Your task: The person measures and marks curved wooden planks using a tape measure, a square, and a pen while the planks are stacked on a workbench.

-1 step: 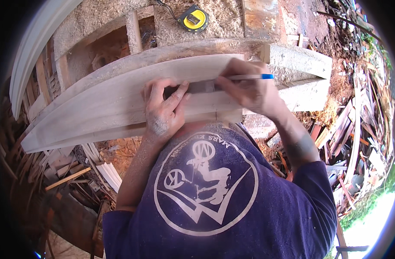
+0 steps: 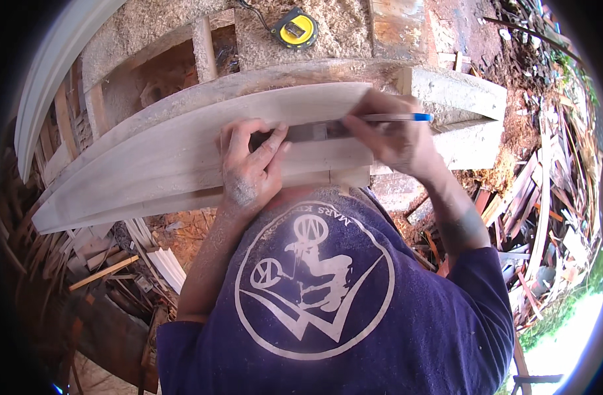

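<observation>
A pale, curved wooden board (image 2: 176, 141) lies across the bench in front of me, tapering toward the left. On it rests a dark, flat strip (image 2: 307, 132), its kind not clear, running between my hands. My left hand (image 2: 251, 161), dusted with sawdust, has its fingers curled and pressed on the strip's left end. My right hand (image 2: 397, 138) is closed round a pen (image 2: 390, 118) with a clear barrel and a blue end, held nearly level at the strip's right end. The fingers hide the pen's tip, and the hand is slightly blurred.
A yellow and black tape measure (image 2: 295, 29) lies on the sawdust-covered bench beyond the board. Another long pale board (image 2: 54, 79) curves along the far left. Wooden blocks (image 2: 456, 92) sit under the right end. Wood offcuts (image 2: 522, 217) heap up on the ground at both sides.
My right hand has slid a little to the right with the pen, uncovering more of the board's edge and the strip. My left hand and the board stay still.
</observation>
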The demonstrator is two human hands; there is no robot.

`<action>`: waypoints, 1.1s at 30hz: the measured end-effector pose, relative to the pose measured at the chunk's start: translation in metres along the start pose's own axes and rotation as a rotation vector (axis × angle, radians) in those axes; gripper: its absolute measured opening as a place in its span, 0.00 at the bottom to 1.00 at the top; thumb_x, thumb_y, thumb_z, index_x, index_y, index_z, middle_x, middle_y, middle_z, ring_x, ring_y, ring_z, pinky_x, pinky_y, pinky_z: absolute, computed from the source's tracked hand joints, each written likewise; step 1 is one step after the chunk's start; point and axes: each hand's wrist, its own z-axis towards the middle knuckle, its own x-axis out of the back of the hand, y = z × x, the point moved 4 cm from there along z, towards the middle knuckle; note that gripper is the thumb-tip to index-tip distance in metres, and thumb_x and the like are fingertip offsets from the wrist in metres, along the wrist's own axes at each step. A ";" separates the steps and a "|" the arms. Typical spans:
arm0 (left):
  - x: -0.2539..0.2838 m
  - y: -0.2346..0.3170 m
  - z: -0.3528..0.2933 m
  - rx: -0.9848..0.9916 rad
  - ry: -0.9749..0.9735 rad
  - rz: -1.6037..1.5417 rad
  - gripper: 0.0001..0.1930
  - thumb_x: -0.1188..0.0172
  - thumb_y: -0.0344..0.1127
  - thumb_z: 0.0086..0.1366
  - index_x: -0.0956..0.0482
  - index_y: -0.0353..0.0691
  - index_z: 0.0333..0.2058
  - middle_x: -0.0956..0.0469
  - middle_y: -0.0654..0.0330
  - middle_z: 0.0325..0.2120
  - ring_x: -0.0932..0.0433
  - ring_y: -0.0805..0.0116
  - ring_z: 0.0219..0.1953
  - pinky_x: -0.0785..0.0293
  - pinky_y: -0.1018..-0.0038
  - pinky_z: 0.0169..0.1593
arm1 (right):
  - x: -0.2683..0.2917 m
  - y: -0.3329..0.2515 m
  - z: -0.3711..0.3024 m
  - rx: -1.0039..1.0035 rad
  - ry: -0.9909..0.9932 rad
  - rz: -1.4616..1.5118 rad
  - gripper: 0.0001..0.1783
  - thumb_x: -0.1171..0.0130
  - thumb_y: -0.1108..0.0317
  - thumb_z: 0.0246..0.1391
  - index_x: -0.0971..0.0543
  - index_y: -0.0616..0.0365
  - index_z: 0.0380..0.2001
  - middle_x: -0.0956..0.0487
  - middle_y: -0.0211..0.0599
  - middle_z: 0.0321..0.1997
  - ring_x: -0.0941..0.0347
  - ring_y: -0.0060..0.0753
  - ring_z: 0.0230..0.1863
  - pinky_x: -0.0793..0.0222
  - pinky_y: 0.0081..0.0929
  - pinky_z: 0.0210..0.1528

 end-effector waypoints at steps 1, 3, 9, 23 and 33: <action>0.000 -0.001 -0.002 0.005 0.006 -0.010 0.21 0.26 0.27 0.53 0.12 0.45 0.48 0.24 0.59 0.41 0.27 0.56 0.45 0.33 0.61 0.53 | 0.012 0.008 -0.012 -0.131 0.027 0.013 0.03 0.32 0.79 0.56 0.18 0.65 0.31 0.14 0.39 0.29 0.17 0.27 0.30 0.21 0.25 0.33; -0.001 -0.001 -0.002 -0.004 0.016 -0.032 0.21 0.27 0.27 0.53 0.12 0.45 0.48 0.24 0.60 0.42 0.27 0.56 0.46 0.33 0.59 0.54 | 0.045 0.011 -0.030 -0.243 0.070 -0.080 0.04 0.34 0.76 0.59 0.18 0.64 0.31 0.15 0.37 0.28 0.18 0.24 0.30 0.22 0.24 0.33; -0.001 0.000 -0.004 0.000 0.008 -0.008 0.20 0.26 0.28 0.54 0.12 0.44 0.48 0.24 0.61 0.42 0.27 0.57 0.46 0.33 0.60 0.54 | 0.087 0.031 -0.067 -0.398 0.370 -0.199 0.07 0.38 0.68 0.66 0.16 0.60 0.41 0.14 0.36 0.31 0.17 0.27 0.32 0.22 0.29 0.36; 0.006 0.019 -0.041 -0.030 -0.126 -0.036 0.26 0.26 0.27 0.52 0.15 0.42 0.53 0.25 0.56 0.46 0.27 0.53 0.50 0.30 0.58 0.55 | -0.001 0.031 -0.107 -0.467 0.263 0.172 0.03 0.38 0.75 0.60 0.21 0.62 0.36 0.21 0.28 0.30 0.28 0.19 0.33 0.30 0.23 0.38; 0.000 0.026 -0.052 -0.004 -0.084 -0.014 0.25 0.25 0.25 0.53 0.14 0.44 0.52 0.23 0.56 0.44 0.25 0.55 0.45 0.27 0.61 0.51 | -0.005 0.039 -0.108 -0.482 0.235 0.234 0.02 0.39 0.78 0.61 0.22 0.61 0.37 0.23 0.26 0.32 0.28 0.17 0.35 0.31 0.21 0.40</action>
